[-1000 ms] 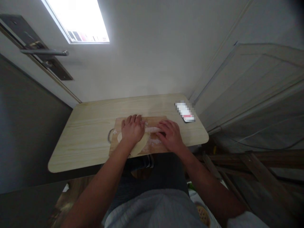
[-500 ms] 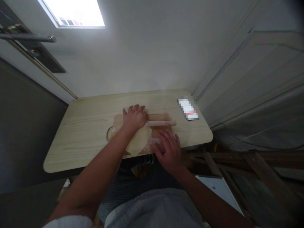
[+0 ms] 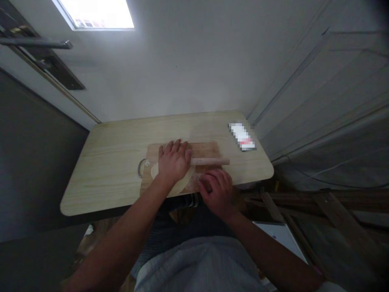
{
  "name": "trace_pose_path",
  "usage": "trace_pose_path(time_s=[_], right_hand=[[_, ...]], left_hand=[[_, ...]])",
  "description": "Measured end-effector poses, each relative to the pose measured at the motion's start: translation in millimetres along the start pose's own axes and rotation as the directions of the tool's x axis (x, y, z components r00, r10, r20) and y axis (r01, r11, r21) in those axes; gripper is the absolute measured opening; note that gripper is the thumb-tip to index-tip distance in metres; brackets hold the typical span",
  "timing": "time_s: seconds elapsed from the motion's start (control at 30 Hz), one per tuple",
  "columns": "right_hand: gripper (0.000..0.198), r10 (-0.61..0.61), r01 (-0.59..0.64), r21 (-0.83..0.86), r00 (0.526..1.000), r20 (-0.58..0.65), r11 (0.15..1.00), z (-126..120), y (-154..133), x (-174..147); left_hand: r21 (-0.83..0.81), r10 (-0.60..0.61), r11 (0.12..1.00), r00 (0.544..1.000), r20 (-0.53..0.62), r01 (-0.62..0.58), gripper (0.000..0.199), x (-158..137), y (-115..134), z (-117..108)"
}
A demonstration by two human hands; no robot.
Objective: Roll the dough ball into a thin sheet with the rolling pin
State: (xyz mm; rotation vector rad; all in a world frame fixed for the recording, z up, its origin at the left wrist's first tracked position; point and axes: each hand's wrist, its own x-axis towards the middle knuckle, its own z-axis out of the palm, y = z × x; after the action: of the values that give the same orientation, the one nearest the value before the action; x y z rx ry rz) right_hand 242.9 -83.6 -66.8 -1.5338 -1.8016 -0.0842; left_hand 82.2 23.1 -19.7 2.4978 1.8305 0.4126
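Observation:
My left hand (image 3: 174, 160) lies over a pale wooden rolling pin (image 3: 212, 161), its fingers stretched forward and its palm pressing down. The pin's right end sticks out past the hand; its left part is covered. Beneath that hand spreads a thin, flat sheet of dough (image 3: 184, 182) on a wooden cutting board (image 3: 205, 149). White flour dusts the board. My right hand (image 3: 216, 190) is at the board's front right, close to the dough's right edge. Its fingers curl loosely, with a small gap to the thumb and nothing visible between them.
The board lies on a light wood-grain table (image 3: 106, 162), its metal ring handle (image 3: 140, 168) to the left. A phone (image 3: 242, 136), its screen blurred out, rests at the back right. Behind the table stands a white door with a lever handle (image 3: 36, 43).
The rolling pin and my left hand have come slightly nearer to me over the dough. My right hand's spread fingers have curled in beside the dough's edge.

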Motion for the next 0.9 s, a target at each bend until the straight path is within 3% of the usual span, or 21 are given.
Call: trace_pose_path(time_s=[0.53, 0.67, 0.9], right_hand=[[0.005, 0.011, 0.007, 0.218, 0.997, -0.078, 0.976, -30.4, -8.3, -23.6], [0.004, 0.024, -0.001, 0.232, 0.995, -0.094, 0.973, -32.0, -2.5, -19.3], [0.005, 0.035, -0.015, 0.241, 0.996, -0.080, 0.970, -34.0, -4.7, -17.4]], left_hand=[[-0.025, 0.002, 1.000, 0.999, -0.046, -0.003, 0.063, -96.0, 16.8, -1.3], [-0.008, -0.016, 1.000, 0.999, -0.028, 0.016, 0.065, -78.6, 17.1, -1.7], [0.024, -0.080, 0.997, 0.995, 0.055, 0.079, 0.068, 3.6, 6.9, 3.0]])
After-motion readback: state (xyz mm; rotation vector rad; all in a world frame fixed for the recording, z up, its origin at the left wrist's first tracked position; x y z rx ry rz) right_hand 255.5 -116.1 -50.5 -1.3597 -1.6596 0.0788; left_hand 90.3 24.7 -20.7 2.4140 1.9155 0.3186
